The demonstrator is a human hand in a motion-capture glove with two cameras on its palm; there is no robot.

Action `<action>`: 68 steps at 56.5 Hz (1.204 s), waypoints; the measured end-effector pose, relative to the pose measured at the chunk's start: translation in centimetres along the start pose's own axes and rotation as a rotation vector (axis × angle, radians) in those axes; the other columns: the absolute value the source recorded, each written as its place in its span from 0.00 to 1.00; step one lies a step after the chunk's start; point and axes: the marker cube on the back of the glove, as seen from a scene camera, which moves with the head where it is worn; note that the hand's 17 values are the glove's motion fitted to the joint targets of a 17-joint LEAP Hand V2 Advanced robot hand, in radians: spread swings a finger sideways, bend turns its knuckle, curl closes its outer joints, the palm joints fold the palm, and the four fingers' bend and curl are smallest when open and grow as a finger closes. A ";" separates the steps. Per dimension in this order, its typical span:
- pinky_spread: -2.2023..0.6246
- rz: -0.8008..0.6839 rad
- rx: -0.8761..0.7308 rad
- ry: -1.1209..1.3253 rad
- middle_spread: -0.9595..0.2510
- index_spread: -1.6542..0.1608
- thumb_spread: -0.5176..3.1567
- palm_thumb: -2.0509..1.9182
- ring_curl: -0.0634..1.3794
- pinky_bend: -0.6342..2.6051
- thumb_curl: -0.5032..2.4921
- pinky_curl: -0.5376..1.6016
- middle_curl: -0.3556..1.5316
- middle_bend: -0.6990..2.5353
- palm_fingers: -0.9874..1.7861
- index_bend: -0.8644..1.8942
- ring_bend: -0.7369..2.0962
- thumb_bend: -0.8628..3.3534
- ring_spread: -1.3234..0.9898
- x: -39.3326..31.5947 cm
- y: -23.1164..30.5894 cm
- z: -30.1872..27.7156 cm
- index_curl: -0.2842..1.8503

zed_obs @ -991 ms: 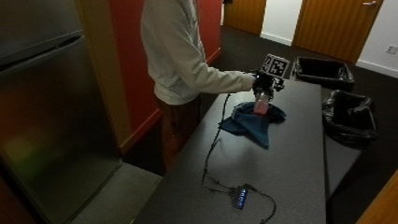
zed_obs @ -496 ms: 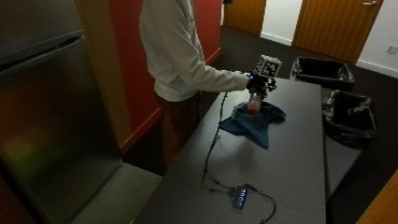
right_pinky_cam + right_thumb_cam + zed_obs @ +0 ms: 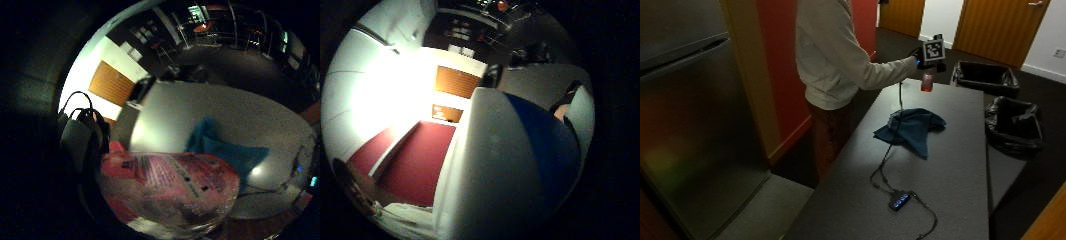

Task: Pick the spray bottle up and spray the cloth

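Spray bottle (image 3: pixel 927 80), clear plastic with a pink label, hangs in the air above the far end of the grey counter (image 3: pixel 953 165), held in the grip of the black-gloved right hand (image 3: pixel 918 56), whose fingers curl around its upper part. Blue crumpled cloth (image 3: pixel 911 129) lies on the counter, nearer the camera than the bottle and well apart from it. The little-finger-side palm view shows the bottle's body (image 3: pixel 170 187) close against the palm, with the cloth (image 3: pixel 230 152) below on the counter.

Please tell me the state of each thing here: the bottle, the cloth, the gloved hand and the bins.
bottle: held up above the table, off the cloth
cloth: crumpled on the table
right hand: grips the bottle
bins: open, lined with black bags
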 end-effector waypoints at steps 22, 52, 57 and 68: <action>0.69 0.037 -0.155 0.221 0.67 0.80 0.14 0.78 0.36 0.30 0.41 0.43 0.46 0.40 0.84 0.45 0.47 0.20 0.48 13.1 2.2 8.9 0.39; 0.69 0.165 -0.053 0.084 0.67 0.80 0.19 0.76 0.35 0.31 0.41 0.43 0.44 0.38 0.83 0.40 0.46 0.19 0.48 20.3 2.2 23.6 0.38; 0.69 0.171 -0.117 0.127 0.67 0.80 0.20 0.76 0.34 0.31 0.41 0.43 0.44 0.37 0.82 0.39 0.45 0.20 0.49 21.3 2.9 23.6 0.37; 0.72 0.186 -0.168 -0.043 0.67 0.78 0.27 0.76 0.32 0.31 0.40 0.43 0.42 0.33 0.68 0.35 0.41 0.20 0.49 19.4 2.8 23.4 0.35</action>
